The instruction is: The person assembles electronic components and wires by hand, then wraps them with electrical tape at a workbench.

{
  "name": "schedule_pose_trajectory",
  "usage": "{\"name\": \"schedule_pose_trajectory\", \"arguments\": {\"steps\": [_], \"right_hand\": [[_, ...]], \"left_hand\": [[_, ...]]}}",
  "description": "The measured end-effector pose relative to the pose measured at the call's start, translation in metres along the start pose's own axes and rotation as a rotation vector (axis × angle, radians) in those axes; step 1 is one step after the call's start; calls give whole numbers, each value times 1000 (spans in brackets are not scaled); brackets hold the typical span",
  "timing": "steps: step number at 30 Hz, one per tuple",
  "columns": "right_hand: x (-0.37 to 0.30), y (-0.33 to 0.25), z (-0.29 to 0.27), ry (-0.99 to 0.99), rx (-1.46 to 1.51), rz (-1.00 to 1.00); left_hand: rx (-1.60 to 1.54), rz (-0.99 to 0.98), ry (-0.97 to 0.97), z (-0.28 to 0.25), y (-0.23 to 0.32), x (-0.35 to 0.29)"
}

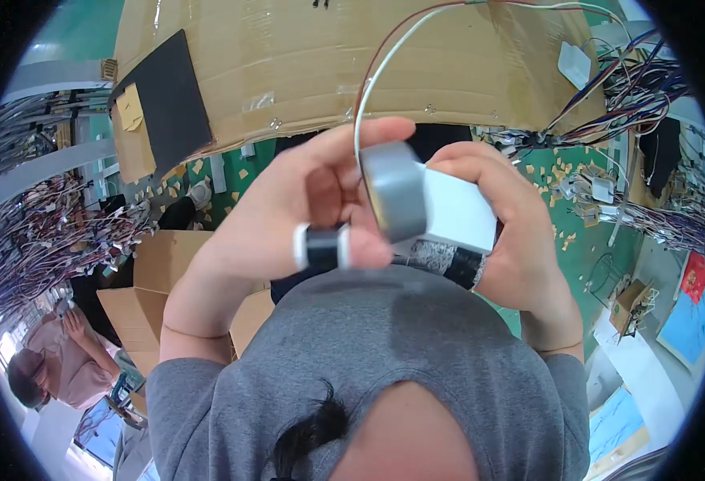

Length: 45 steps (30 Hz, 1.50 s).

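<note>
My left hand (pixel 304 184) is curled around the left side of a silver-grey roll (pixel 398 191) that looks like tape, slightly blurred. Its thumb lies along the roll's lower edge, and its index finger stretches over the top. Black and white wrapping circles that thumb. My right hand (pixel 517 212) grips a white box-like block (pixel 461 210), pressed close to the roll's right side. Below the block, black and speckled wrapping shows on that hand's thumb. A red and white wire pair (pixel 376 68) drops from above to the roll's left edge; its lower end is hidden.
Ahead stands a cardboard-covered table (pixel 328 72) with a black sheet (pixel 172 100) at its left. Wire bundles hang at right (pixel 649 80) and left (pixel 64 208). An open carton (pixel 140 317) is at my left; a person (pixel 72 353) sits beyond it. Yellowish scraps litter the green floor.
</note>
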State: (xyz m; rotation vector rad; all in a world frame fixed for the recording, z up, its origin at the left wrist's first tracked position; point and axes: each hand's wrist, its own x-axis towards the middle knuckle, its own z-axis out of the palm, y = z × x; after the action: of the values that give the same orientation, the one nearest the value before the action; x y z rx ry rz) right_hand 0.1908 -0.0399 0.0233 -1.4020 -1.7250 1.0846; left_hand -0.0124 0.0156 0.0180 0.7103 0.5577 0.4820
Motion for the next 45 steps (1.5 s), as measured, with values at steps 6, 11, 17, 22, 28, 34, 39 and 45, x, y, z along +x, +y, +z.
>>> {"name": "schedule_pose_trajectory", "arguments": {"steps": [6, 11, 17, 22, 28, 34, 39, 45], "right_hand": [[3, -4, -1, -194, 470, 441], [4, -5, -4, -253, 497, 479], [-10, 3, 4, -27, 408, 240], [-8, 4, 9, 69, -69, -84], [-6, 6, 2, -145, 96, 26], [-8, 7, 9, -174, 278, 196], [-9, -4, 1, -212, 664, 516], [-17, 9, 8, 93, 3, 12]], "left_hand": [[457, 313, 222, 2, -22, 22], [636, 558, -130, -25, -25, 29], [734, 352, -35, -27, -9, 8], [149, 49, 125, -13, -18, -5], [70, 74, 77, -19, -22, -9], [369, 286, 332, -2, -44, 24], [521, 433, -165, -30, -33, 23], [215, 70, 123, -15, -24, -2]]}}
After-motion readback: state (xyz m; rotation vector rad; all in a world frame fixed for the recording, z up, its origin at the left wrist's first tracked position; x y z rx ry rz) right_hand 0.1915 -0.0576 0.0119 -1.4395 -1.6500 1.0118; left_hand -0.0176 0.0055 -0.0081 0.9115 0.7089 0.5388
